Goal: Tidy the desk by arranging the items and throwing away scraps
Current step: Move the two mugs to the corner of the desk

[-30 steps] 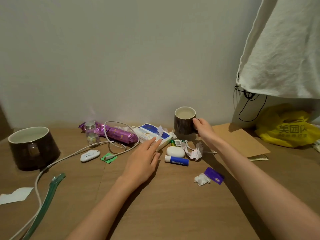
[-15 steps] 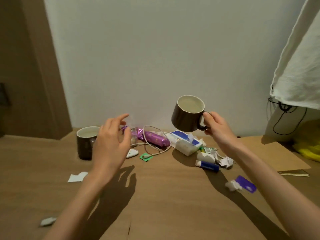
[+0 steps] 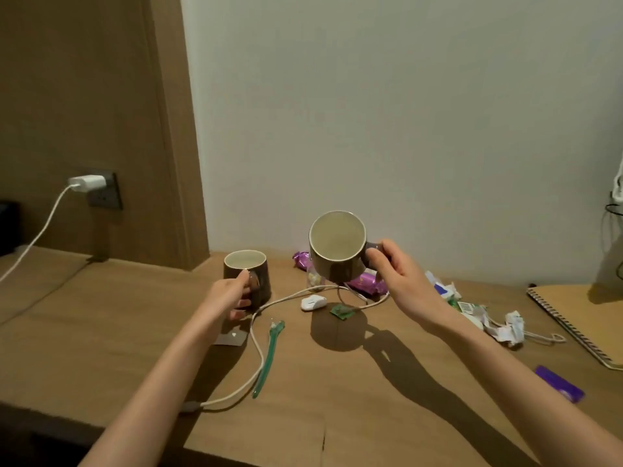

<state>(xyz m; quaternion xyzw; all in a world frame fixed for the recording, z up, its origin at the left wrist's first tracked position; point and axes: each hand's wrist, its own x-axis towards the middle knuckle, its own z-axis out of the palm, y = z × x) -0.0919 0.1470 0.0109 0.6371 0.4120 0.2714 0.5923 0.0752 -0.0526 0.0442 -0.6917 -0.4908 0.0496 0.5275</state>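
My right hand [image 3: 394, 274] grips the handle of a dark brown mug [image 3: 337, 247] and holds it tilted in the air above the desk, its pale inside facing me. A second dark brown mug [image 3: 247, 274] stands on the wooden desk [image 3: 337, 399] near the wall corner. My left hand [image 3: 232, 298] curls round its handle side. Crumpled paper scraps [image 3: 509, 328] lie to the right of my right forearm.
A white charging cable [image 3: 256, 348] runs from a wall plug [image 3: 86, 182] across the desk. Beside it lie a green plastic razor [image 3: 268, 355], a small white device [image 3: 313, 302], a purple snack pack [image 3: 365, 283], a green wrapper [image 3: 342, 311], a purple sachet [image 3: 559, 387] and a spiral notebook [image 3: 580, 318].
My right hand lifted the mug off the desk and carried it leftward, tilting it. My left hand left the tissue pack and took hold of the other mug. The view swung left.
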